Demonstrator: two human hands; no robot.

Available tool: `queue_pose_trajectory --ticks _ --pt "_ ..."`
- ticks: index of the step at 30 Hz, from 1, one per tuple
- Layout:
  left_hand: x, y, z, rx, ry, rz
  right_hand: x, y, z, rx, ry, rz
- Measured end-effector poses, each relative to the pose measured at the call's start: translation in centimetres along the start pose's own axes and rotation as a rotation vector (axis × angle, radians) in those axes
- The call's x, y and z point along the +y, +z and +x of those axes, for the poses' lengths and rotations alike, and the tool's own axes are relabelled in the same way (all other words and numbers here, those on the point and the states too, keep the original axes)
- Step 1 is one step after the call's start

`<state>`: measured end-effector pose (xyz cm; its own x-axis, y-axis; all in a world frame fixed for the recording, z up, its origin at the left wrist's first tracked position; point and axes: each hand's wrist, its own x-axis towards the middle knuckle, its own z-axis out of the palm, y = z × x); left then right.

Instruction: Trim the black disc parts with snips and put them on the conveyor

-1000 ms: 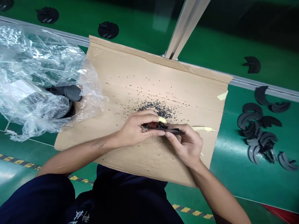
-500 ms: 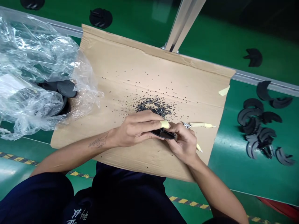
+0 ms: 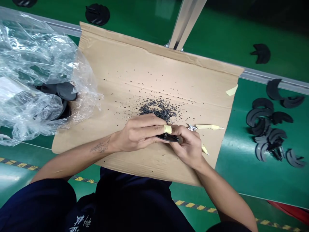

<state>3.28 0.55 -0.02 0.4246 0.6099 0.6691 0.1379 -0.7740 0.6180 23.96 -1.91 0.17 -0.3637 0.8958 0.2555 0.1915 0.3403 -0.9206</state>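
Note:
Both of my hands grip one black plastic part (image 3: pixel 168 138) above the cardboard. My left hand (image 3: pixel 142 133) is closed on its left side, with yellow tape (image 3: pixel 167 129) round one finger. On the right, my right hand (image 3: pixel 187 143) pinches the other edge, and its fingers hide much of the part. Just beyond the hands lies a pile of small black bits (image 3: pixel 158 108), spread thinner toward its edges. A pair of nippers (image 3: pixel 192 128) with yellow-wrapped handles lies on the cardboard beside my right hand, partly covered by it.
The cardboard sheet (image 3: pixel 116 61) covers the middle of the green table (image 3: pixel 231 177). A clear plastic bag (image 3: pixel 45 54) holding black parts (image 3: pixel 65 91) stands at left. Several curved black parts (image 3: pixel 260 116) lie heaped at right. A metal post (image 3: pixel 187 24) rises at the back.
My right hand has shifted slightly left, and the black part is turned a little between my fingers. The whole view has moved slightly.

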Motion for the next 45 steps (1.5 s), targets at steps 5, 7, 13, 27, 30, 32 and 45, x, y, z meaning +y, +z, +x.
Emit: queue_pose_trajectory --ticks 5,7,13,27,30,32,45 --pt "0.1 -0.3 0.3 -0.043 -0.183 -0.18 -0.1 0.1 0.0 0.015 0.094 0.115" --pt "0.1 -0.5 0.6 -0.087 -0.328 -0.374 -0.2 0.0 0.1 0.033 0.136 0.19" --pt "0.1 -0.8 1.0 -0.119 -0.552 -0.625 -0.3 -0.4 0.4 -0.058 0.136 0.22" --pt "0.8 -0.1 0.9 -0.117 -0.523 -0.492 0.2 -1.3 0.3 0.024 -0.238 -0.021" --pt "0.3 -0.2 0.8 -0.141 -0.594 -0.54 0.6 -1.1 0.3 0.077 -0.296 -0.103" --pt "0.0 -0.2 0.6 -0.129 -0.595 -0.621 0.6 -1.1 0.4 0.129 -0.35 -0.19" --pt "-0.7 0.4 -0.2 0.031 -0.406 -0.435 0.2 -9.4 -3.8 -0.21 -0.002 -1.025"
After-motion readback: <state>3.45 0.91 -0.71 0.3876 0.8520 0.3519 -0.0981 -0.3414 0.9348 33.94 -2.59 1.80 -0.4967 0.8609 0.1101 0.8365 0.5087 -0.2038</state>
